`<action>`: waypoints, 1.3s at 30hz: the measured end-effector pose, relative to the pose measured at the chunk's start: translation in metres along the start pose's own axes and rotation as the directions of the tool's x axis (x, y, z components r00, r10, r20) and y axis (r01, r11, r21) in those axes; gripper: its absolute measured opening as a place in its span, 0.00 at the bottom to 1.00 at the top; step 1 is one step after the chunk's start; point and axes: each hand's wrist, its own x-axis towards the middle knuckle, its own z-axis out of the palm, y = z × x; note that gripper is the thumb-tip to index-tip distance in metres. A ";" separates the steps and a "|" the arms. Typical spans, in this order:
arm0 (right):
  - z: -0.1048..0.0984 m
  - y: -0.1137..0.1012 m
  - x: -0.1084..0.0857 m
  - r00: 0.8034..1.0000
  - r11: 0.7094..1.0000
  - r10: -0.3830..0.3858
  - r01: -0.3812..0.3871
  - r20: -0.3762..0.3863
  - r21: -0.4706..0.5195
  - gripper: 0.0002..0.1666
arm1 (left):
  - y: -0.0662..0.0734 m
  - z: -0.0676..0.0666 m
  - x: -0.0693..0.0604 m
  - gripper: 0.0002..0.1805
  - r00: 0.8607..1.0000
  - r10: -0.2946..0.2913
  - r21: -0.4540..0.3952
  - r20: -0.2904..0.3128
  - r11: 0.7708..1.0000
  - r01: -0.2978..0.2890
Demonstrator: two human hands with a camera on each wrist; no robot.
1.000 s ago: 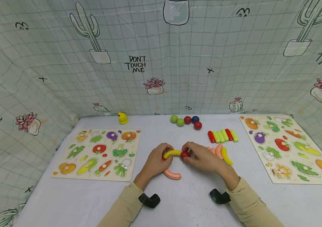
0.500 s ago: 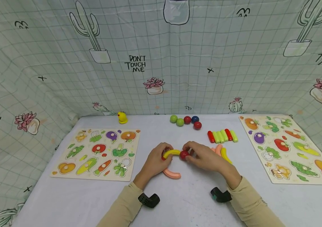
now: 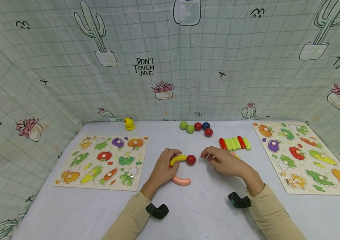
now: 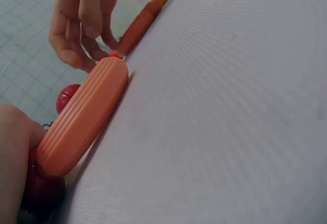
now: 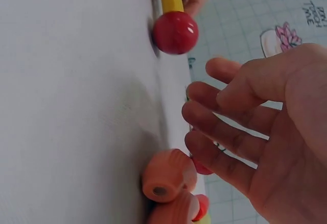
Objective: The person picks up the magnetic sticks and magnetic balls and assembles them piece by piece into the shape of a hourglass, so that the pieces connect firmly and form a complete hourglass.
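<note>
My left hand pinches a yellow curved rod between thumb and fingers, low over the white tabletop. A red ball touches the rod's right end. Something red shows at the rod's left end, partly covered by the hand. Just in front lies a pink curved rod, its left end hidden by the left hand; the left wrist view shows a dark red ball at one end of this ribbed rod. To the right, my right hand hovers apart from the red ball, fingers loosely bent, holding nothing.
Several straight red and green rods lie behind the right hand, which partly hides pink curved rods. Loose balls and a yellow duck sit at the back. Vegetable puzzle boards flank the work area.
My right hand has let go of the red ball and drawn back to the right. The ball stays against the yellow rod, which my left hand has shifted slightly left and away from me.
</note>
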 end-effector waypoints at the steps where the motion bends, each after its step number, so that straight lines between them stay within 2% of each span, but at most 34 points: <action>1: -0.002 0.000 -0.001 1.000 1.000 0.013 -0.013 0.005 0.012 0.19 | 0.000 0.000 0.000 0.16 1.000 0.003 -0.004 0.000 1.000 -0.003; 5: -0.009 0.002 -0.005 0.995 0.991 0.087 -0.092 0.057 0.102 0.25 | 0.000 0.000 0.001 0.16 1.000 0.010 -0.008 0.002 1.000 -0.010; 8: -0.013 0.006 -0.008 0.989 0.985 0.113 -0.124 0.099 0.116 0.28 | 0.000 0.000 0.001 0.15 1.000 0.007 -0.004 0.005 1.000 -0.007; 18: -0.014 0.012 -0.007 0.993 0.998 0.060 -0.060 0.099 -0.003 0.29 | 0.000 0.000 0.001 0.15 1.000 -0.014 0.001 0.012 1.000 0.014; 24: -0.011 0.014 -0.006 0.994 0.998 0.068 -0.066 0.084 -0.025 0.25 | 0.000 0.000 0.000 0.14 1.000 -0.022 -0.006 0.011 1.000 0.022; 30: -0.009 0.018 -0.006 0.998 0.993 0.041 -0.035 0.045 -0.109 0.17 | 0.004 0.000 0.001 0.13 0.998 -0.050 -0.031 0.026 0.998 0.051; 32: -0.008 0.018 -0.005 0.999 0.991 0.032 -0.027 0.035 -0.133 0.14 | 0.006 -0.001 0.002 0.12 0.997 -0.069 -0.035 0.039 0.997 0.070; 36: -0.004 0.016 -0.003 1.000 0.986 0.017 -0.014 0.013 -0.166 0.11 | 0.007 -0.007 0.006 0.11 0.996 -0.066 -0.031 0.066 0.997 0.068; 39: -0.002 0.013 -0.002 1.000 0.984 0.018 -0.017 0.009 -0.177 0.11 | 0.008 -0.014 0.012 0.10 0.990 -0.064 -0.005 0.128 0.998 0.065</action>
